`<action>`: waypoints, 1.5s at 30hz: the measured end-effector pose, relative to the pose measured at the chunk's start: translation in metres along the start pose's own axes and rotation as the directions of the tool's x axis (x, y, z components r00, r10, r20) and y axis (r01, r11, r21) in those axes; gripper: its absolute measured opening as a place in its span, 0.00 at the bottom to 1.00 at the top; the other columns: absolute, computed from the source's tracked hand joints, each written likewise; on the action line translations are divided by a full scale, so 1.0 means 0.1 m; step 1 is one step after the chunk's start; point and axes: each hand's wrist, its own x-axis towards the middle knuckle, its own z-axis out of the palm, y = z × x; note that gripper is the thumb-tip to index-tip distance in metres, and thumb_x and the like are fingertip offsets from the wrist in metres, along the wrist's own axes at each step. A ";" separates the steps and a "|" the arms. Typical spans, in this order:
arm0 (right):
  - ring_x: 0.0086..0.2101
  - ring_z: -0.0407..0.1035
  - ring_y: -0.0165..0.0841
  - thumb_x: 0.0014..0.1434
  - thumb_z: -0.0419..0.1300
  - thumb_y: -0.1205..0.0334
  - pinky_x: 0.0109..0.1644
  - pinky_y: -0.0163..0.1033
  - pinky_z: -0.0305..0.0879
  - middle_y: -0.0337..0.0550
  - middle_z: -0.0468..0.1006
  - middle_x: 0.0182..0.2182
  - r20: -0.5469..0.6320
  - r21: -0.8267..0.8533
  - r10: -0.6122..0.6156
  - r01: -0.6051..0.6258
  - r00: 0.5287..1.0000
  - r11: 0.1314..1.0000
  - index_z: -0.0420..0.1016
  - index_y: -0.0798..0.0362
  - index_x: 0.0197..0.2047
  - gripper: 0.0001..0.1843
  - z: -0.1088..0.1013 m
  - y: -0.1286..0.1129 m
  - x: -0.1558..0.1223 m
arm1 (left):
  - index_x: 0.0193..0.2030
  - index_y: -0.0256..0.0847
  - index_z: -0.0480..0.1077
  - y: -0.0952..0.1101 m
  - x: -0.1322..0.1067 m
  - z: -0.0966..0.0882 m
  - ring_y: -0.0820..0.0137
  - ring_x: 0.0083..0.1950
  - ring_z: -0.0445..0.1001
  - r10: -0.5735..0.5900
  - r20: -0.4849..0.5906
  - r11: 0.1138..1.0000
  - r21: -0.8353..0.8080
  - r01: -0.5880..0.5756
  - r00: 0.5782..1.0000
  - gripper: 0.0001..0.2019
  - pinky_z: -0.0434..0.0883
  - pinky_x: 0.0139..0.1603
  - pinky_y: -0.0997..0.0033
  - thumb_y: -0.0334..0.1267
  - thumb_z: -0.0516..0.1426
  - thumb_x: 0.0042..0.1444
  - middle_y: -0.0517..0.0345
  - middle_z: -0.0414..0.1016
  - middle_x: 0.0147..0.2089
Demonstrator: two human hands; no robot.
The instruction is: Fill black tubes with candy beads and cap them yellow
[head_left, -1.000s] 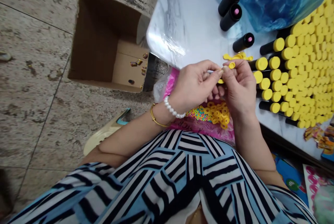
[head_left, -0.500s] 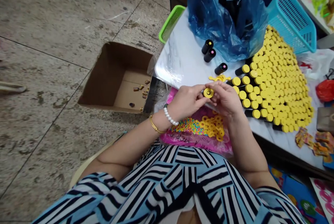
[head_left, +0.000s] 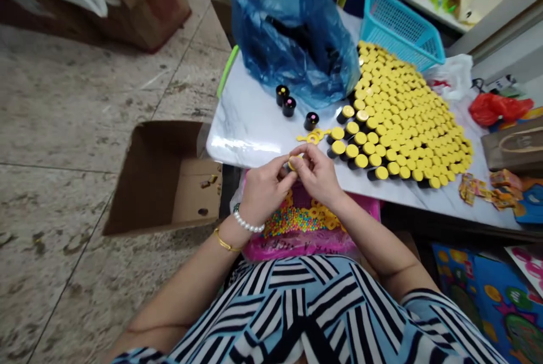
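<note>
Yellow piece (head_left: pixel 293 162) pinched in our grip, between left hand (head_left: pixel 263 189) and right hand (head_left: pixel 319 174), above the pink tray (head_left: pixel 271 251).
With so slight a hold, we judge it could slip and drop among the beads (head_left: pixel 292 221); its yellow face seems turned upward, but the grip hides its long axis from us.

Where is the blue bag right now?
In the head view, the blue bag sits upper centre on the table, just beyond the three uncapped tubes and left of the turquoise basket.
</note>
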 end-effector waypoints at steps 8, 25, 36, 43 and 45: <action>0.31 0.66 0.32 0.68 0.62 0.55 0.39 0.41 0.68 0.43 0.76 0.39 -0.217 -0.230 -0.053 0.002 0.975 0.973 0.75 0.49 0.60 0.20 -0.52 0.14 -0.45 | 0.53 0.37 0.73 0.41 0.25 0.48 0.62 0.39 0.82 0.046 0.219 0.999 0.004 -0.048 0.975 0.14 0.73 0.42 0.68 0.31 0.58 0.61 0.52 0.83 0.38; 0.36 0.68 0.32 0.63 0.68 0.54 0.40 0.40 0.69 0.41 0.73 0.34 -0.222 -0.049 0.093 -0.106 0.971 0.993 0.88 0.45 0.43 0.08 -0.79 0.07 -0.49 | 0.55 0.38 0.75 0.43 0.31 0.36 0.62 0.43 0.82 0.186 0.411 0.970 0.070 -0.234 0.892 0.14 0.73 0.42 0.67 0.36 0.58 0.65 0.47 0.84 0.44; 0.18 0.62 0.22 0.54 0.76 0.58 0.18 0.28 0.60 0.29 0.73 0.24 0.371 0.470 0.451 -0.583 0.812 0.662 0.76 0.53 0.47 0.21 -0.79 0.10 -0.32 | 0.45 0.42 0.80 0.31 0.35 0.09 0.66 0.36 0.79 0.290 0.560 0.942 -0.022 -0.335 0.777 0.10 0.66 0.37 0.71 0.34 0.58 0.62 0.53 0.83 0.36; 0.21 0.67 0.24 0.56 0.75 0.55 0.24 0.31 0.67 0.32 0.75 0.27 0.390 0.329 0.456 -0.583 0.800 0.743 0.75 0.52 0.50 0.22 -0.85 0.03 -0.23 | 0.37 0.44 0.80 0.24 0.48 0.13 0.71 0.27 0.72 0.330 0.541 0.944 -0.192 -0.268 0.774 0.09 0.63 0.34 0.72 0.30 0.59 0.56 0.62 0.75 0.25; 0.21 0.65 0.24 0.56 0.74 0.54 0.24 0.30 0.65 0.31 0.74 0.27 0.358 0.271 0.464 -0.566 0.810 0.779 0.75 0.51 0.49 0.21 -0.82 0.02 -0.19 | 0.37 0.43 0.80 0.22 0.50 0.14 0.71 0.27 0.72 0.312 0.555 0.950 -0.181 -0.254 0.771 0.08 0.64 0.35 0.71 0.31 0.58 0.56 0.62 0.75 0.25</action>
